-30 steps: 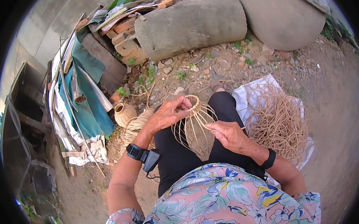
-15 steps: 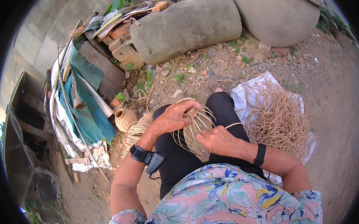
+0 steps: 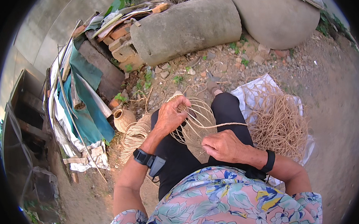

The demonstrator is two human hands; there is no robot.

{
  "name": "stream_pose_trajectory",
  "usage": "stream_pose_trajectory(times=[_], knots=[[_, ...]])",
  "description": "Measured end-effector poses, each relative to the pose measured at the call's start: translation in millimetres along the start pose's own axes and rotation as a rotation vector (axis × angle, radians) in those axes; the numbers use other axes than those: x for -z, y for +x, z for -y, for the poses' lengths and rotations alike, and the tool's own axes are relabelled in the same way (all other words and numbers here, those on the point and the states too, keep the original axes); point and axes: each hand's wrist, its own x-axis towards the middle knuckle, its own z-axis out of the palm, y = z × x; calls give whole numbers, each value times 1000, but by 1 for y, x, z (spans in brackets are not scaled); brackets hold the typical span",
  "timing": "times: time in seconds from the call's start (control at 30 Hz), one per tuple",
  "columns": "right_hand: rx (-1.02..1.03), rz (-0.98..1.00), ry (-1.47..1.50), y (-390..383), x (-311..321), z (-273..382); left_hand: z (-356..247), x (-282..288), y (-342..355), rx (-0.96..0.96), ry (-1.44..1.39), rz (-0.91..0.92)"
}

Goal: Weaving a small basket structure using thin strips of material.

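Observation:
My left hand (image 3: 169, 116) is closed around the small woven neck (image 3: 173, 96) of an open basket frame (image 3: 203, 110), which is tilted between my knees, its loose light ribs bowing out. My right hand (image 3: 223, 146) sits lower and to the right, thumb and finger pinched at what looks like a thin strand from the frame. A twisted cord (image 3: 232, 123) stretches from the frame rightward across my right thigh. Just left of my legs lie a small woven pot (image 3: 123, 120) and a coil of cord (image 3: 132, 143).
A tangled heap of cord (image 3: 278, 127) lies on white sacking (image 3: 248, 87) at my right. Ahead are rubble ground, a concrete cylinder (image 3: 186, 27) and stacked bricks (image 3: 120, 32). Teal sheeting (image 3: 81, 108) and sticks lean at the left.
My left hand has drawn left with the frame, tilting its neck over. My right hand has moved down, away from the ribs, and the cord across my thigh now shows more.

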Motion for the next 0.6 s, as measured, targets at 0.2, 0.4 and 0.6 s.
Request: stream_pose_trajectory(times=[0.2,0.4,0.6], knots=[[-667,126,746,15,-3,-25,29,-32,-15,166,-1142,-552],[-746,45,945,34,-20,-65,13,-76,-30,263,-1556,-653],[-1107,59,1127,36,-31,-77,5,-110,-49,460,-1529,-628]])
